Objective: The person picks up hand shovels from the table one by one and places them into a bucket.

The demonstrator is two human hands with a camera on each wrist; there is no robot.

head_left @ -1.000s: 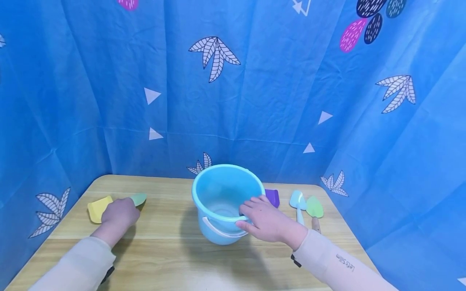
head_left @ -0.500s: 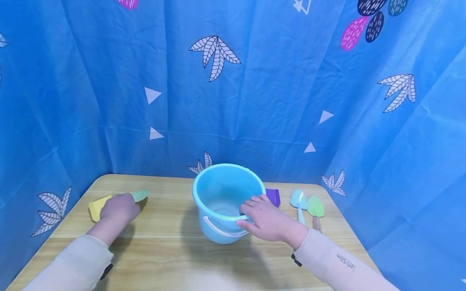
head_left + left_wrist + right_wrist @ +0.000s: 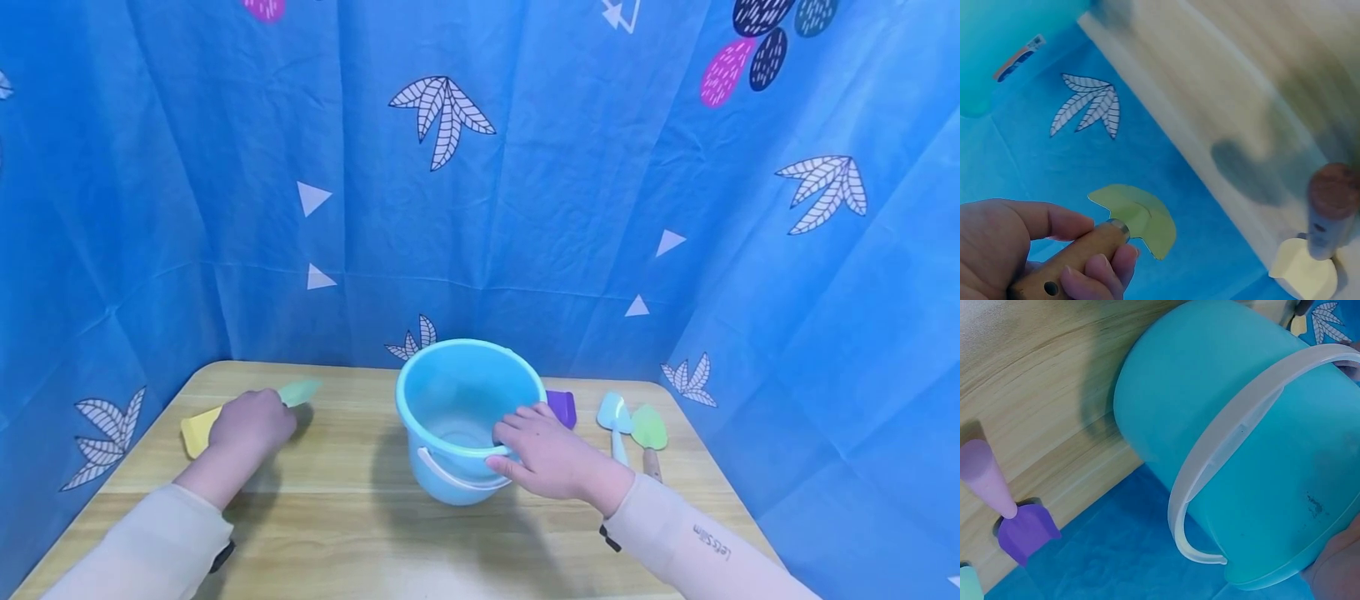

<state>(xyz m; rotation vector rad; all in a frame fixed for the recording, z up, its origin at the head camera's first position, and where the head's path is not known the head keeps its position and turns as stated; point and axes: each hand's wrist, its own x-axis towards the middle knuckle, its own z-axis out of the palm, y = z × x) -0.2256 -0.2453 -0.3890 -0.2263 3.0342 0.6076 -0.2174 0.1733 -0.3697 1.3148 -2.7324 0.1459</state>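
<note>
My left hand [image 3: 253, 425] grips a small garden trowel by its wooden handle [image 3: 1075, 256], fingers and thumb wrapped round it. The trowel's pale green blade [image 3: 300, 392] points forward and right, above the table's left side. Just below and left of this hand, partly hidden behind it, lies a yellow toy shovel [image 3: 198, 432]. At the middle, a light blue bucket [image 3: 457, 493] stands upright. My right hand [image 3: 543, 450] holds its right rim, thumb outside and fingers over the inside edge. The bucket's white handle [image 3: 1235, 425] hangs down along the near wall.
Right of the bucket lie a purple shovel [image 3: 561, 408], a light blue shovel [image 3: 615, 414] and a green trowel [image 3: 649, 427] with a wooden handle. A wooden table [image 3: 337, 533] carries everything. A blue patterned cloth [image 3: 525, 208] hangs round its back and sides.
My left hand has lifted slightly and shifted right with the trowel, moving off the yellow shovel a little. The right hand and bucket have stayed in place.
</note>
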